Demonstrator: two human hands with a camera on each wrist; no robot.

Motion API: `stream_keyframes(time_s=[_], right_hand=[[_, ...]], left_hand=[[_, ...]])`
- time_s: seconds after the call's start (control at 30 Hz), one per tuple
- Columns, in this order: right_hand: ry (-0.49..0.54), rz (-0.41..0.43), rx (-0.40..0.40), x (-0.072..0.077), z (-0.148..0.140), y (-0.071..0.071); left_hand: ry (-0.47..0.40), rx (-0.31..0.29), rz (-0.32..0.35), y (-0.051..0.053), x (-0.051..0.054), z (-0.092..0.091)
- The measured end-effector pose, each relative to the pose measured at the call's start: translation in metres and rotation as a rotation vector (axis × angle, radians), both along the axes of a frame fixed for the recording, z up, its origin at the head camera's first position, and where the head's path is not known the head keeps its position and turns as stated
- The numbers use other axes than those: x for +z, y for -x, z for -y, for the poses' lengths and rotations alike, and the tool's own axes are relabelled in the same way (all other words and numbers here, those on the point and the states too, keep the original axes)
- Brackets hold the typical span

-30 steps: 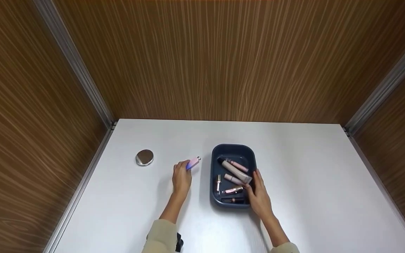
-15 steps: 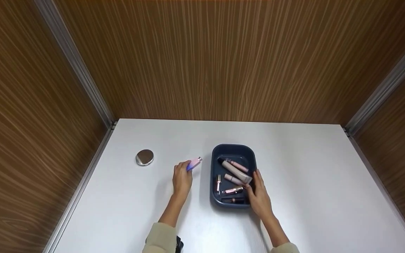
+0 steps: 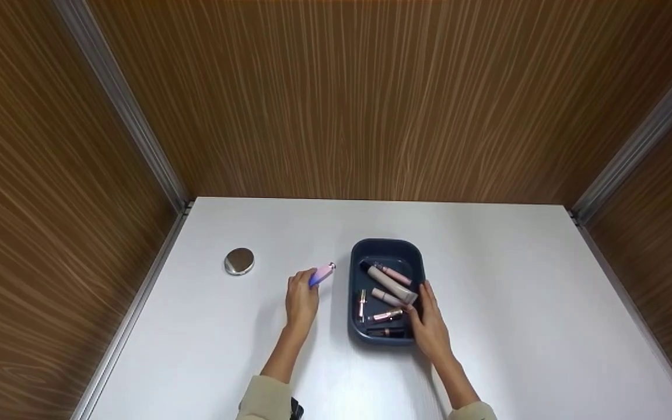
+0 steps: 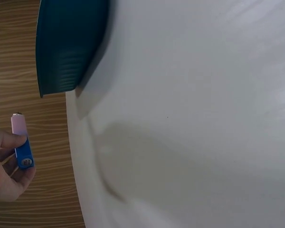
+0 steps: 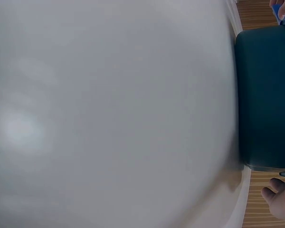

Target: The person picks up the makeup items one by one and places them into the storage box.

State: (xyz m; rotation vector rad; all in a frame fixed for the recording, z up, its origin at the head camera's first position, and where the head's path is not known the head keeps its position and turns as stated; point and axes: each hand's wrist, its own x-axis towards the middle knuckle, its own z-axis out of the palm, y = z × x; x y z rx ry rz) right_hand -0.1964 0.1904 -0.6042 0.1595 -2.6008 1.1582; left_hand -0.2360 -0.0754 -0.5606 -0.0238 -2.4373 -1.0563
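In the head view, my left hand (image 3: 302, 300) pinches a slim pink-and-blue cosmetic stick (image 3: 322, 273) between thumb and fingers. The stick hangs above the white table, left of a dark blue rectangular bin (image 3: 387, 247) and apart from it. My right hand (image 3: 433, 332) grips the bin's right wall, thumb over the rim and fingers along the outside. Inside the bin lie a beige squeeze tube (image 3: 391, 284) with a black cap, a pink tube (image 3: 396, 275), a pale capped tube (image 3: 387, 297) and several small lipstick-like tubes (image 3: 385, 316). The left wrist view shows the cosmetic stick (image 4: 22, 142) with a round mark near its blue end.
A round, mirror-like compact (image 3: 239, 261) lies on the white table (image 3: 517, 303) left of my left hand. Brown wood-grain panels (image 3: 336, 105) with metal corner strips stand at the back and both sides.
The cosmetic stick has shifted very slightly right and tilted a little in my left hand. My right hand and the bin stay in place.
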Motion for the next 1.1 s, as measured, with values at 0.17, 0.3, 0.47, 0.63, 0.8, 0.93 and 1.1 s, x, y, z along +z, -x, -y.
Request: stream_keyframes(time_s=[0.17, 0.3, 0.47, 0.63, 0.8, 0.93, 1.1], right_hand=[[0.007, -0.015, 0.004, 0.000, 0.000, 0.001], [0.013, -0.008, 0.006, 0.000, 0.000, 0.001], [0.017, -0.014, 0.007, 0.000, 0.000, 0.001], [0.017, -0.006, 0.008, 0.000, 0.001, 0.002], [0.012, 0.003, 0.004, -0.001, 0.001, 0.002], [0.013, -0.003, 0.000, -0.001, 0.001, 0.002], [0.020, -0.006, 0.002, -0.001, 0.000, 0.001]], left_hand=[[-0.020, 0.008, 0.009, -0.003, 0.001, 0.000], [-0.027, 0.011, 0.033, -0.005, 0.002, 0.001], [-0.030, 0.003, 0.027, -0.009, 0.004, 0.002], [-0.030, -0.002, 0.033, -0.013, 0.005, 0.002], [-0.027, 0.000, 0.044, -0.017, 0.005, 0.000], [-0.038, 0.001, 0.034, -0.018, 0.004, -0.002], [-0.047, -0.007, -0.033, -0.020, 0.003, -0.005]])
